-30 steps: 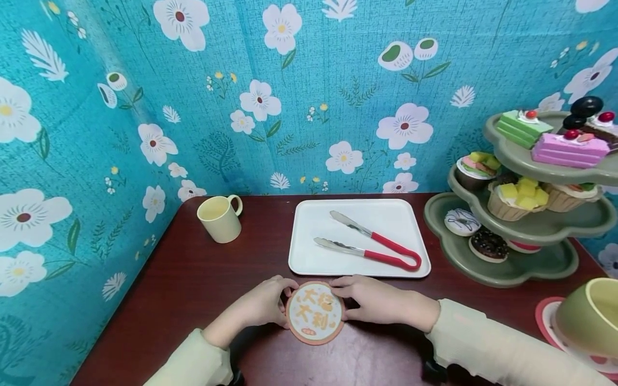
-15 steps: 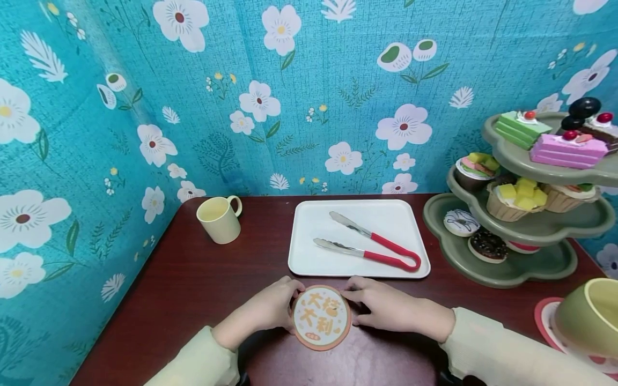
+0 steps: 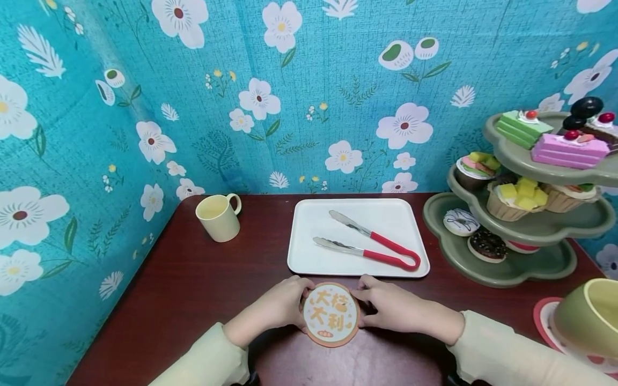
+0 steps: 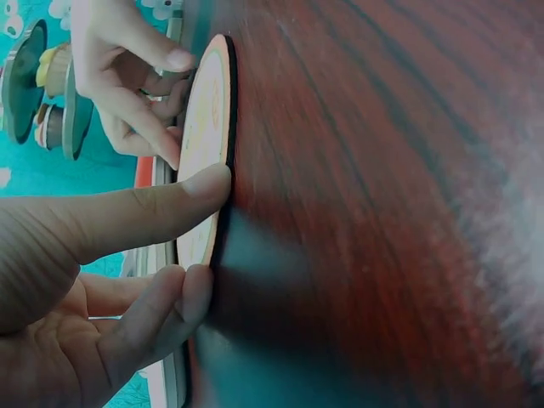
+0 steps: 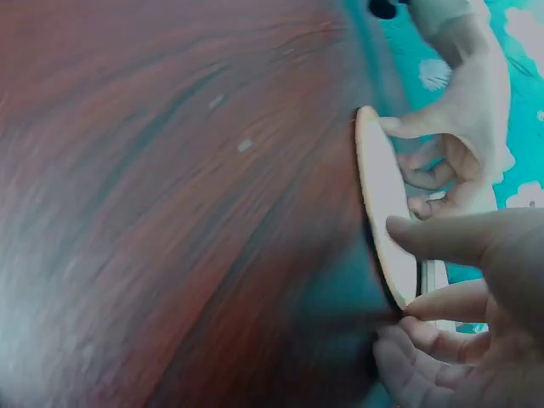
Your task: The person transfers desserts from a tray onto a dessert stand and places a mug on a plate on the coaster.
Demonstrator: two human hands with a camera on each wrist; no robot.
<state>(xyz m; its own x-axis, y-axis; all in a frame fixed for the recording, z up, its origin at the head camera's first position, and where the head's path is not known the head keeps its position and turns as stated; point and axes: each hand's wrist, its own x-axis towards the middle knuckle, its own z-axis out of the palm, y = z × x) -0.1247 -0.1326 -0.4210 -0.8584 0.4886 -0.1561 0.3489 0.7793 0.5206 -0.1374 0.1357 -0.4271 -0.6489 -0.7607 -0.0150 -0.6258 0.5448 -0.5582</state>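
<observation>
A round coaster (image 3: 331,315) with an orange-brown rim and yellow-orange characters on white lies at the table's front middle. My left hand (image 3: 285,304) holds its left edge, thumb near and fingers farther round the rim. On the opposite edge my right hand (image 3: 393,305) grips it in the same way. The left wrist view shows the coaster (image 4: 204,127) edge-on, its dark underside close to the tabletop; whether it touches fully I cannot tell. In the right wrist view the right thumb presses on the coaster's (image 5: 384,191) rim.
Behind the hands is a white tray (image 3: 304,257) bearing red-handled tongs (image 3: 386,260). A yellow mug (image 3: 219,220) stands back left. At right are a tiered green stand (image 3: 507,276) with toy cakes and donuts, and another mug (image 3: 586,316) on a red-rimmed coaster (image 3: 543,316).
Both hands and the coaster between them have shifted a little to the right. The coaster came slightly nearer, then went back a little. The tray, tongs, mugs and stand stay put.
</observation>
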